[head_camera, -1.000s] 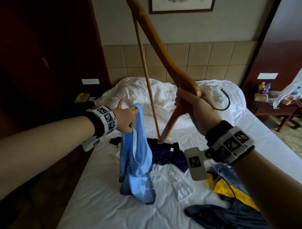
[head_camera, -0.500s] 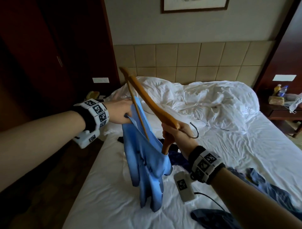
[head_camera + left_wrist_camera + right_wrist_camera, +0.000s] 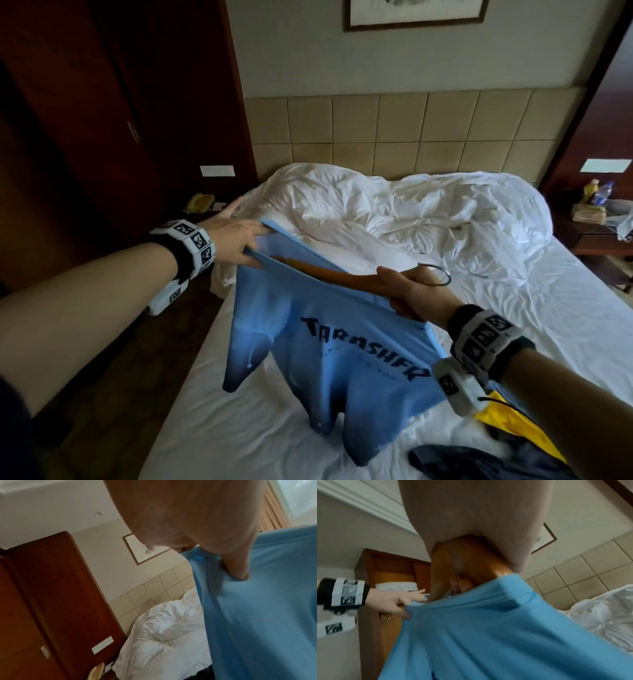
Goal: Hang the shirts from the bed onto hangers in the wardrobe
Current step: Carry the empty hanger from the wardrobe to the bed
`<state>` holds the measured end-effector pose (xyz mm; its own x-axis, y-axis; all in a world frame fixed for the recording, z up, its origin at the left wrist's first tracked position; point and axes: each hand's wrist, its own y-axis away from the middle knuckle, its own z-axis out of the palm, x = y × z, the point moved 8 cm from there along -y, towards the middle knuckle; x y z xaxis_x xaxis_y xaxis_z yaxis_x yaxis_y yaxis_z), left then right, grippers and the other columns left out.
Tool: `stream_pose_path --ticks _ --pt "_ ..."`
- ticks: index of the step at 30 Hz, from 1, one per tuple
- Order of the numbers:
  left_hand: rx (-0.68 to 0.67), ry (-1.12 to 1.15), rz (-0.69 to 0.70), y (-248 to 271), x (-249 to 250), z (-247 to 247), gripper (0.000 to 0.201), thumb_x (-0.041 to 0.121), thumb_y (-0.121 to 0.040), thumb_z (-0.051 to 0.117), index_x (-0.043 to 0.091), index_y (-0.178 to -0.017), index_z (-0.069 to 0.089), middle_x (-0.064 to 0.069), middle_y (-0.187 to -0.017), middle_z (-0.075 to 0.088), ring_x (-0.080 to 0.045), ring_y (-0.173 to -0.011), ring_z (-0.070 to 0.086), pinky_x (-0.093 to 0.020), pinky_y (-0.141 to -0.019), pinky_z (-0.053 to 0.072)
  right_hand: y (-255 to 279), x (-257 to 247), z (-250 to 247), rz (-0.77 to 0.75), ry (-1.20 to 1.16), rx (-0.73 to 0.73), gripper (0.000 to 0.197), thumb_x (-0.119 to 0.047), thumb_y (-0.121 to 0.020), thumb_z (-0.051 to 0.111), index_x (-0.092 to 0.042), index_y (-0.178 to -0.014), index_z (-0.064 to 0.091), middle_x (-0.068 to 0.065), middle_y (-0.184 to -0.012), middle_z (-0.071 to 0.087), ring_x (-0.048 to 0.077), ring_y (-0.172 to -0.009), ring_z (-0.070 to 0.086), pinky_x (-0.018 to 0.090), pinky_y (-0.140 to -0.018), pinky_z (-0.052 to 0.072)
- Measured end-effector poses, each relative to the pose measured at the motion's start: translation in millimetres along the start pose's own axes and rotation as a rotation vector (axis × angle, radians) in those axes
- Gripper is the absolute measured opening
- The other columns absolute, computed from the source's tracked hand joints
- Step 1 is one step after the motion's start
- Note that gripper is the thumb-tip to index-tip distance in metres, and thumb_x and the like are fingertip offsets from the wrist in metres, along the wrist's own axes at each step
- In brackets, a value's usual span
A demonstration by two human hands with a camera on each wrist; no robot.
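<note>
A light blue shirt [image 3: 335, 346] with dark lettering hangs stretched above the bed [image 3: 513, 308]. My left hand [image 3: 239, 243] pinches its hem edge at the left, thumb under the cloth [image 3: 257, 601]. My right hand [image 3: 411, 294] grips the middle of a wooden hanger [image 3: 329, 272], whose left arm reaches inside the shirt [image 3: 488, 635]. The hanger's metal hook [image 3: 440, 275] sticks out past my right hand. From the right wrist the wooden hanger [image 3: 467, 555] shows under my palm, and my left hand [image 3: 399, 601] holds the cloth edge. The dark wardrobe [image 3: 85, 120] stands at the left.
A crumpled white duvet [image 3: 411, 212] lies at the head of the bed. More clothes, dark blue [image 3: 479, 462] and yellow [image 3: 513, 421], lie at the near right. A nightstand [image 3: 603, 233] with bottles stands at the right; a yellow phone [image 3: 198, 202] sits at the left.
The hanger came down from upright to nearly level and its arm went into the shirt. My left hand spread the shirt's opening wide, so the lettering now faces me.
</note>
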<state>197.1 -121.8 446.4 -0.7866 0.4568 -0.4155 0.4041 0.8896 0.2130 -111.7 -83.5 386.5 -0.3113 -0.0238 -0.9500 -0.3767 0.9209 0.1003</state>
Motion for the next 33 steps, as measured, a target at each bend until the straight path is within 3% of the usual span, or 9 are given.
stream_pose_path --ticks 3,13,16,18,20,23,26,28,33 --pt "0.070 -0.044 0.099 -4.0 18.7 -22.1 0.049 0.070 -0.087 0.047 0.035 -0.054 0.048 0.019 -0.157 0.031 0.007 -0.140 0.024 -0.058 -0.117 -0.014 0.3 -1.5 -0.7 0.009 0.165 0.008 0.050 -0.055 -0.093 0.055 -0.012 -0.093 0.079 0.011 -0.063 0.053 0.016 -0.048 0.027 0.022 -0.045 0.029" --pt "0.167 -0.045 0.282 -18.7 93.2 -71.5 0.022 0.040 -0.077 0.062 0.026 -0.066 0.073 0.011 -0.160 0.026 0.001 -0.141 0.028 -0.055 -0.118 -0.015 -2.1 -60.7 4.2 -0.041 0.111 -0.016 0.057 -0.045 -0.093 0.063 0.008 -0.072 0.067 0.013 -0.056 0.040 0.022 -0.049 0.035 0.030 -0.049 0.032" --pt "0.071 0.195 0.289 -21.9 103.5 -67.6 0.029 0.051 -0.070 0.056 0.029 -0.055 0.068 0.016 -0.153 0.038 -0.009 -0.133 0.044 -0.050 -0.121 0.016 -5.7 -72.9 5.8 -0.034 0.098 0.016 0.058 -0.045 -0.092 0.063 0.012 -0.080 0.066 0.012 -0.057 0.047 0.020 -0.048 0.041 0.027 -0.049 0.038" --pt "0.042 0.526 0.261 -19.5 103.7 -72.2 0.030 0.057 -0.063 0.049 0.034 -0.053 0.065 0.016 -0.132 0.061 -0.016 -0.107 0.063 -0.044 -0.099 0.047 -6.6 -77.4 5.0 -0.013 0.082 0.028 0.054 -0.048 -0.091 0.064 0.005 -0.083 0.070 0.010 -0.059 0.051 0.020 -0.050 0.045 0.027 -0.051 0.041" --pt "0.168 0.796 0.228 -14.5 95.6 -87.4 0.015 0.050 -0.070 0.057 0.045 -0.064 0.069 0.009 -0.111 0.072 -0.012 -0.101 0.065 -0.040 -0.097 0.049 -7.2 -79.5 2.5 0.006 0.056 0.023 0.055 -0.050 -0.089 0.065 0.005 -0.091 0.072 0.011 -0.062 0.054 0.021 -0.053 0.048 0.030 -0.055 0.043" --pt "0.311 0.981 0.149 -7.2 74.6 -96.7 0.015 0.027 -0.086 0.073 0.030 -0.101 0.074 0.010 -0.105 0.073 0.002 -0.101 0.064 -0.030 -0.100 0.049 -8.0 -83.2 -1.6 0.033 0.069 0.030 0.056 -0.053 -0.087 0.066 0.002 -0.096 0.072 0.011 -0.063 0.058 0.024 -0.056 0.052 0.032 -0.057 0.045" --pt "0.199 0.852 0.136 -9.0 76.7 -75.9 0.044 0.053 -0.082 0.070 0.031 -0.119 0.064 0.006 -0.108 0.071 -0.006 -0.100 0.066 -0.034 -0.094 0.053 -7.9 -100.1 -5.3 0.022 0.070 0.031 0.053 -0.051 -0.091 0.062 0.002 -0.093 0.070 0.014 -0.064 0.060 0.025 -0.055 0.053 0.031 -0.055 0.045" --pt "0.172 0.781 0.093 -10.5 79.8 -64.3 0.044 0.054 -0.087 0.064 0.028 -0.122 0.061 -0.001 -0.108 0.069 -0.013 -0.098 0.064 -0.037 -0.091 0.052 -9.0 -115.0 -6.6 -0.007 0.086 0.013 0.050 -0.049 -0.094 0.057 0.000 -0.087 0.068 0.018 -0.064 0.060 0.025 -0.053 0.053 0.031 -0.054 0.046" --pt "0.224 0.869 0.074 -5.3 82.8 -49.5 0.024 0.038 -0.095 0.062 0.014 -0.095 0.057 0.008 -0.073 0.055 0.006 -0.061 0.052 -0.012 -0.060 0.040 -12.3 -118.3 -16.3 0.022 0.141 0.008 0.056 -0.051 -0.097 0.050 0.000 -0.079 0.062 0.021 -0.062 0.060 0.026 -0.049 0.050 0.031 -0.055 0.044"
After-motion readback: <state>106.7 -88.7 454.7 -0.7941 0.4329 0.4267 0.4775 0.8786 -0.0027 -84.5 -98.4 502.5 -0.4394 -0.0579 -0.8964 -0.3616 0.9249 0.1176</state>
